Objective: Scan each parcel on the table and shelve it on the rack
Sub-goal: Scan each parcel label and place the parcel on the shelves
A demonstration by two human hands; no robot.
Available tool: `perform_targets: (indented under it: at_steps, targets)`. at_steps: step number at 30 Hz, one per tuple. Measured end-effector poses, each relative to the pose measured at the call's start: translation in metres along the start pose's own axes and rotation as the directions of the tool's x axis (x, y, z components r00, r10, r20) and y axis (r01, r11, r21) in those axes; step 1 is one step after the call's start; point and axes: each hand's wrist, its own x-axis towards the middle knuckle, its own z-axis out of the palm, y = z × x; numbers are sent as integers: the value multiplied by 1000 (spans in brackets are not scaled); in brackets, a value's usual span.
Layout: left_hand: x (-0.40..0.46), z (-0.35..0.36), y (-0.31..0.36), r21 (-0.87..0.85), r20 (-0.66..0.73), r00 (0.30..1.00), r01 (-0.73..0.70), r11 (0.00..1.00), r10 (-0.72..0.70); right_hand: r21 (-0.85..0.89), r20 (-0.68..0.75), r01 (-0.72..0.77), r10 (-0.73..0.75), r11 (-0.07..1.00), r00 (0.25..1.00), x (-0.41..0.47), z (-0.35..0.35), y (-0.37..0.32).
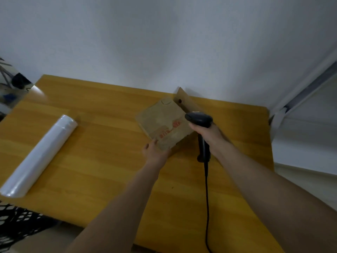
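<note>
Cardboard parcel tilted on table; I see left hand gripping its corner, right hand clutching scanner.

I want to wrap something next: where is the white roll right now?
In the head view the white roll lies diagonally on the left side of the wooden table, well left of the cardboard parcel and both hands.

Only marking visible: a line of red-orange print across the brown cardboard parcel, on the face just beside the scanner head, too blurred to read; nothing else carries legible text.
</note>
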Motion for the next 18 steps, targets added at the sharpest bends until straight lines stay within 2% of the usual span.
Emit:
perform_targets:
  at_steps: [3,6,13,15,18]
  targets:
    - [13,3,-2,7,47,999,-16,1000,16,-27,18,-4,4,1000,1000,25,6,3]
    - [19,4,-8,-89,99,995,24,996,-15,-64,16,20,-19,998,1000,32,7,8]
    - [25,-7,-16,-275,86,992,113,955,-93,-186,-24,179,-187,966,982,-29,0,0]
    - [20,-7,-15,-344,155,981,162,925,-114,-244,-57,272,-294,931,954,-54,-1,0]
    - [7,-4,-12,-348,302,941,261,900,-155,-145,-47,345,-355,927,934,-81,4,3]
